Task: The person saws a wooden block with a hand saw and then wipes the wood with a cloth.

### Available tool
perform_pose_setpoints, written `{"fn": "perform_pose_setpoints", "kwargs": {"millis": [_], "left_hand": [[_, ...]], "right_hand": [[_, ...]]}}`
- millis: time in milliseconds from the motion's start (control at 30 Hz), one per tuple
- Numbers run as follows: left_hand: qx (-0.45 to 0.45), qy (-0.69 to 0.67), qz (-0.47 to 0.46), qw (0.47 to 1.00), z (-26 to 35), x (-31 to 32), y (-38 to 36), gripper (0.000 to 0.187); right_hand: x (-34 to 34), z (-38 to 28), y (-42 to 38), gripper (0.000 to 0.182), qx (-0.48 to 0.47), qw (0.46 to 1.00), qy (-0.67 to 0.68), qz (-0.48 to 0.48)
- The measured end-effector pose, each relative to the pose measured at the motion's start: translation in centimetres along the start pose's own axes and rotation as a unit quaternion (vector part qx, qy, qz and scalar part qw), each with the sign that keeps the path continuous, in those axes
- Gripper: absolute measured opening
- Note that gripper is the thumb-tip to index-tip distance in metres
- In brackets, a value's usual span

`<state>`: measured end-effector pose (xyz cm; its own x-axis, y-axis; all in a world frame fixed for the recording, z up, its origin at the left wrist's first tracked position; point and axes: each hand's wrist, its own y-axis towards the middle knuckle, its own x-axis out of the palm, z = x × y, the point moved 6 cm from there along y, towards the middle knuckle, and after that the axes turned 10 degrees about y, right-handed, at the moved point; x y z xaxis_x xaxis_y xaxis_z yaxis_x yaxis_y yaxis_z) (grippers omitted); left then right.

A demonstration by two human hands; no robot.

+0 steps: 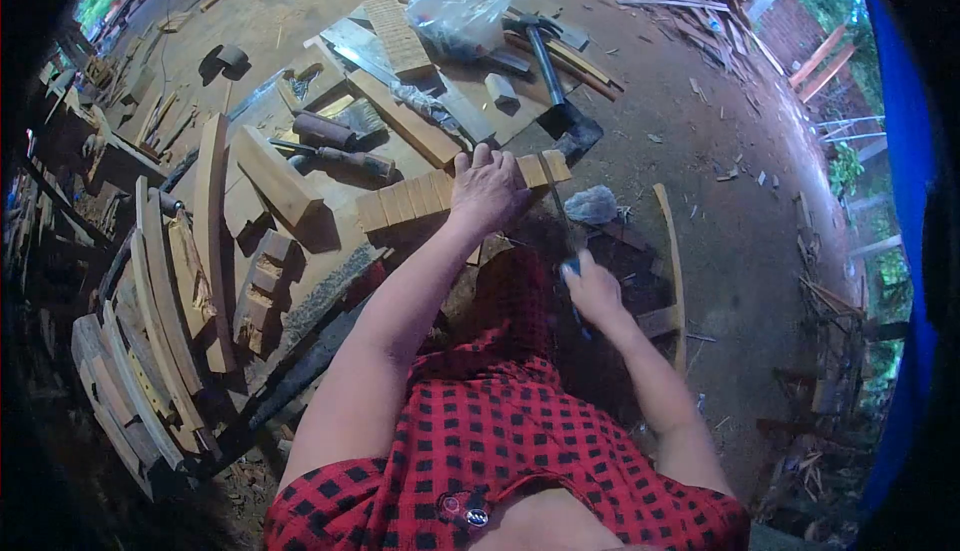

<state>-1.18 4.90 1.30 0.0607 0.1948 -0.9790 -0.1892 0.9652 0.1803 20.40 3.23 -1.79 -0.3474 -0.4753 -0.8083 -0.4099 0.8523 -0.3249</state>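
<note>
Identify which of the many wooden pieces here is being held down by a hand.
The notched strip with cross-cuts, pressed by the left hand; the other wood lies untouched.

I see a long wooden strip [455,191], pale brown, lying flat across the workbench edge and running up to the right. Its upper face carries a row of evenly spaced cross cuts that divide it into small blocks. My left hand [488,189] presses down on it past its middle, fingers curled over the far edge. A thin hand saw [560,213] stands nearly upright, blade set in the strip near its right end; my right hand [594,289] grips its blue handle below.
</note>
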Motion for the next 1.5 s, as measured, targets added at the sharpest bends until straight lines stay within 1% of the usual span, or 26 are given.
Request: {"fn": "perform_pose_setpoints", "kwargs": {"millis": [33, 100, 200, 300, 333, 400, 433, 500, 567, 700, 767, 900, 967, 1067, 1133, 1167, 1233, 1267, 1367, 1500], "left_hand": [[-0.001, 0.001, 0.014, 1.0, -0.1, -0.1, 0.1, 0.052], [0.0, 0.002, 0.014, 1.0, -0.1, -0.1, 0.1, 0.052], [-0.001, -0.003, 0.007, 1.0, -0.3, -0.3, 0.0, 0.052], [0.001, -0.014, 0.01, 1.0, -0.3, -0.2, 0.2, 0.05], [0.001, -0.017, 0.016, 1.0, -0.3, -0.1, 0.1, 0.049], [0.0, -0.014, 0.031, 0.999, -0.3, -0.1, 0.3, 0.048], [0.001, -0.009, 0.044, 0.999, -0.2, -0.2, 0.3, 0.047], [-0.012, -0.025, 0.033, 0.999, 0.1, -0.2, 0.8, 0.048], [-0.028, -0.043, 0.028, 0.998, 0.5, -0.1, 1.1, 0.048], [-0.027, -0.009, 0.045, 0.999, 0.1, 0.0, 1.1, 0.049], [-0.02, 0.005, 0.043, 0.999, 0.6, 0.0, 1.1, 0.05], [-0.007, -0.003, 0.015, 1.0, 0.7, -0.5, 1.0, 0.051], [-0.003, -0.004, 0.007, 1.0, 0.6, -0.3, 0.9, 0.051], [-0.004, 0.008, 0.024, 1.0, 0.5, 0.2, 1.0, 0.05], [0.001, 0.018, 0.07, 0.997, 0.7, -0.1, 0.9, 0.048], [0.003, 0.016, 0.068, 0.998, 0.7, 0.0, 0.9, 0.048], [0.0, -0.004, 0.051, 0.999, 0.6, -0.1, 0.9, 0.05], [-0.001, -0.004, 0.052, 0.999, 0.5, 0.1, 1.0, 0.05], [-0.004, 0.014, 0.059, 0.998, 0.4, 0.3, 1.2, 0.051], [-0.008, 0.003, 0.031, 0.999, 0.5, -0.4, 1.0, 0.05]], "right_hand": [[-0.5, -1.4, 1.8, 0.035, -0.014, 1.0, -0.009, 0.001], [-0.4, -2.8, 5.7, 0.036, -0.089, 0.994, 0.004, 0.056], [-0.4, -3.5, 7.9, 0.038, -0.07, 0.997, 0.006, 0.045], [-0.2, -1.7, 3.2, 0.036, -0.045, 0.999, 0.015, 0.017], [0.6, -0.1, 1.2, 0.035, -0.054, 0.998, 0.007, 0.029], [1.1, 1.6, -2.3, 0.035, -0.013, 1.0, 0.01, 0.007], [0.9, 1.9, -2.2, 0.035, -0.013, 1.0, -0.001, 0.009], [0.9, 2.1, -1.6, 0.035, -0.007, 1.0, -0.01, 0.015], [1.6, 1.8, 0.4, 0.034, -0.034, 0.998, -0.055, -0.027], [1.6, 2.0, 0.5, 0.034, -0.021, 0.998, -0.058, -0.023], [0.4, 2.9, -0.1, 0.04, -0.002, 1.0, -0.03, -0.002], [0.2, 2.8, 0.4, 0.035, -0.009, 1.0, 0.003, 0.02], [-0.5, 1.8, 0.6, 0.035, -0.026, 0.995, 0.055, 0.085], [-1.1, 1.1, 1.1, 0.036, -0.049, 0.992, 0.049, 0.103], [-1.3, 0.8, 1.6, 0.036, -0.056, 0.992, 0.049, 0.106], [-1.5, 0.6, 1.7, 0.036, -0.063, 0.991, 0.049, 0.111], [-1.5, -0.2, 2.4, 0.036, -0.062, 0.993, 0.03, 0.095], [-1.3, -0.6, 2.6, 0.036, -0.065, 0.995, 0.012, 0.078], [-1.1, -1.3, 2.8, 0.036, -0.063, 0.996, 0.013, 0.062], [-1.5, -1.5, 1.5, 0.035, -0.059, 0.997, -0.022, 0.04]]}}
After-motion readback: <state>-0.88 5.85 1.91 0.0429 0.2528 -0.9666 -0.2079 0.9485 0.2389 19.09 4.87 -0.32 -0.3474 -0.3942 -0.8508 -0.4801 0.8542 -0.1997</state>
